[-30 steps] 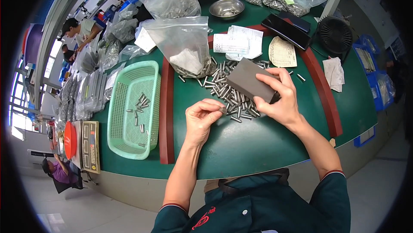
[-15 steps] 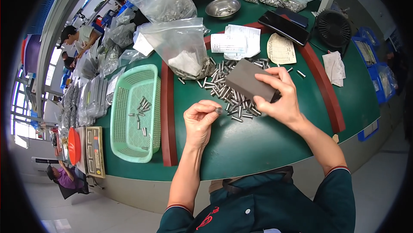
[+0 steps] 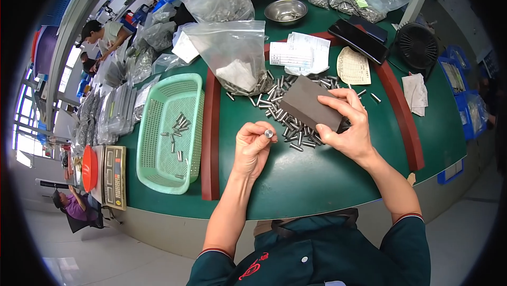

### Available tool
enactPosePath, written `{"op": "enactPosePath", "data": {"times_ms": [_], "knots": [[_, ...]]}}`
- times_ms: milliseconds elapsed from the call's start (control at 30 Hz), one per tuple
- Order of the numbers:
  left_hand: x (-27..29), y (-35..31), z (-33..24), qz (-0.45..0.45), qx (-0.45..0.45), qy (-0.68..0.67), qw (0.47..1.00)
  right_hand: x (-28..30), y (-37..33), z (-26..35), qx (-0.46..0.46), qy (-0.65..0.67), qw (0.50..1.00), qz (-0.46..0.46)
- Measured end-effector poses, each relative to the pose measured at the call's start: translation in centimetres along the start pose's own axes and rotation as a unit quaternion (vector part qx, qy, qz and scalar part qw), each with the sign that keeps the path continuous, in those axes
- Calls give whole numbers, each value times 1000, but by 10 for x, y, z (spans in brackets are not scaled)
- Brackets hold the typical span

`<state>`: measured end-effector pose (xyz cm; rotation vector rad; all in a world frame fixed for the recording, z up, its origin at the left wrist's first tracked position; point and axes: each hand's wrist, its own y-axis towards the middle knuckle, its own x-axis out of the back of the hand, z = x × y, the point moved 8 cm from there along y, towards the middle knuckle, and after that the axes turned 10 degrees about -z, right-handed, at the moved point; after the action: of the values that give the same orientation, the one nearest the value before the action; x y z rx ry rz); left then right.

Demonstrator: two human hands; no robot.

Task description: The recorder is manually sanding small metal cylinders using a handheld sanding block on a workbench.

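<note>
My left hand [image 3: 252, 147] pinches a small metal pin [image 3: 269, 133] between thumb and fingers, its round end turned up. To its right, my right hand [image 3: 349, 125] grips a grey-brown rectangular block [image 3: 310, 103] by its near right end, tilted over the heap. Under and around the block lies a loose pile of metal pins [image 3: 297, 134] on the green table. Left of my left hand, a light green plastic basket [image 3: 197, 127] holds several similar pins. An open clear bag [image 3: 232, 48] with pins in it stands behind the pile.
Dark red bars [image 3: 210, 143] frame the work area. Behind lie papers [image 3: 301, 53], a steel bowl [image 3: 285, 11], a black phone [image 3: 359, 42] and a black fan [image 3: 416, 45]. A scale [image 3: 113, 177] stands at the left edge. Other people sit at the far left.
The table scene has shifted slightly to the right in view. The pin in my left hand now shows its round end more fully. My right hand still holds the block.
</note>
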<state>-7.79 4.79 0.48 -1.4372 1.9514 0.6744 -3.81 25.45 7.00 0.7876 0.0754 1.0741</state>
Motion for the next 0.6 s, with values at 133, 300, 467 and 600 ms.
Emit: {"op": "enactPosePath", "data": {"times_ms": [133, 300, 467, 600], "knots": [[-3, -2, 5, 3, 28, -19, 999, -1, -1, 2, -5, 9, 1000, 1], [-2, -3, 7, 9, 44, -28, 999, -8, -7, 15, 36, 44, 998, 5], [-18, -8, 16, 11, 121, 50, 991, -17, -29, 76, 254, 108, 958, 73], [-10, -13, 32, 72, 169, -14, 983, -3, 1, 26, 136, -39, 988, -56]]}}
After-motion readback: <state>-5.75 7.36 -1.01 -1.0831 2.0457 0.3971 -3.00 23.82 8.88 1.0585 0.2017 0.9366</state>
